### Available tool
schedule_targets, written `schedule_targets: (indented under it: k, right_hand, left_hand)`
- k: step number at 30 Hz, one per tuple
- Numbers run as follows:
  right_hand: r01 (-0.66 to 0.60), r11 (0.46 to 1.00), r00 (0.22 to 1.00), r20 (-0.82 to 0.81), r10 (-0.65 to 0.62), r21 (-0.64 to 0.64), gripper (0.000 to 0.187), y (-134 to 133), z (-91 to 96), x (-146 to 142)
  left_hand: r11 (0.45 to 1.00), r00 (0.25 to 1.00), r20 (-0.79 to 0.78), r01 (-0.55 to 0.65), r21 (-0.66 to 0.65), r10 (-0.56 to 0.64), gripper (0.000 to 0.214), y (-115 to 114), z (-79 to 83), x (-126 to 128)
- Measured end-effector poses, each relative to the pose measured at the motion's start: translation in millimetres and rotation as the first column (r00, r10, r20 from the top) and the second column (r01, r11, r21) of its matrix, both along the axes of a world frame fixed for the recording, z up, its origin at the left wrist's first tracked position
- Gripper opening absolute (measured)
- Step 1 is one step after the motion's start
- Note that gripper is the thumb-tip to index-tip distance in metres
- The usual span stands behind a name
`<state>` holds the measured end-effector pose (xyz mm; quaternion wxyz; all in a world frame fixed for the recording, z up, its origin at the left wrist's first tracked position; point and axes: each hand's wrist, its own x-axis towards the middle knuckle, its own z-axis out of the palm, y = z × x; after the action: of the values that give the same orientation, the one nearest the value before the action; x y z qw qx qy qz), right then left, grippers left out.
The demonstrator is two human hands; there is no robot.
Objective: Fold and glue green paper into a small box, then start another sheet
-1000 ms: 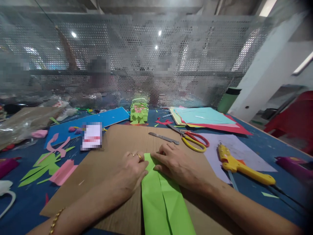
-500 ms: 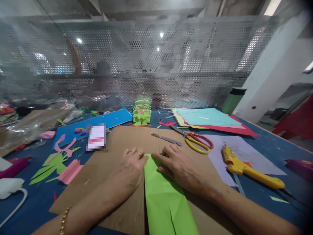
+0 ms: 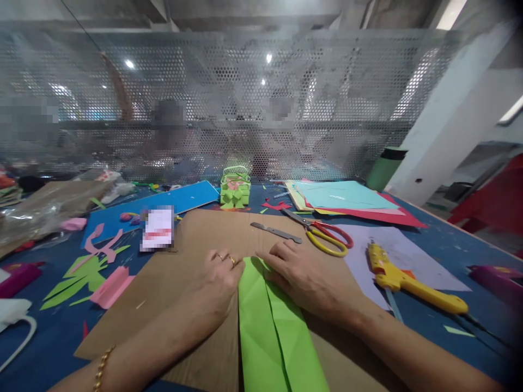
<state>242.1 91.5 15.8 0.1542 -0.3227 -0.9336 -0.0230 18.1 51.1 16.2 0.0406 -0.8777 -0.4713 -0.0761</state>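
Note:
A long piece of light green paper (image 3: 263, 326), folded lengthwise, lies on a brown cardboard sheet (image 3: 192, 234). An open flap edge runs down its middle. My left hand (image 3: 223, 280) is closed at the paper's far left corner, its curled fingers holding that edge. My right hand (image 3: 296, 275) bears on the far right part, fingers bent and index finger reaching to the far edge; its thumb is largely hidden. Just beyond my hands lie a grey blade (image 3: 275, 232) and scissors (image 3: 324, 238) with one red and one yellow handle.
A yellow glue gun (image 3: 408, 280) rests on white paper (image 3: 359, 256) at right. Behind it are stacked coloured sheets (image 3: 347, 194) and a green bottle (image 3: 386, 167). A small green paper basket (image 3: 235, 189) stands at the back. Pink and green paper scraps (image 3: 87, 272) lie at left.
The crease down the green paper has lengthened into a flap edge reaching from near the far end to the near side. My right thumb has drawn in beneath the hand.

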Motion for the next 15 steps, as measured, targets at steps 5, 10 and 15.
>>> schedule_targets:
  k: [5, 10, 15]
  right_hand:
    - [0.002, 0.999, 1.000, 0.024, -0.003, 0.036, 0.021, -2.6, 2.4, -0.6]
    - [-0.013, 1.000, 1.000, -0.014, 0.014, 0.020, 0.018, -1.9, 0.9, -1.0]
    - [-0.032, 0.999, 0.995, -0.090, 0.034, 0.020, 0.021, 0.2, 2.7, 4.0]
  left_hand:
    - [1.000, 0.999, -0.052, 0.000, -0.003, 0.000, 0.049, -1.4, 0.9, 1.8]
    - [0.998, 0.999, -0.043, -0.013, -0.054, 0.011, 0.050, -2.8, 6.3, 3.3]
    - [0.999, 1.000, -0.019, -0.007, -0.036, 0.006, 0.050, -4.8, 2.6, 2.3]
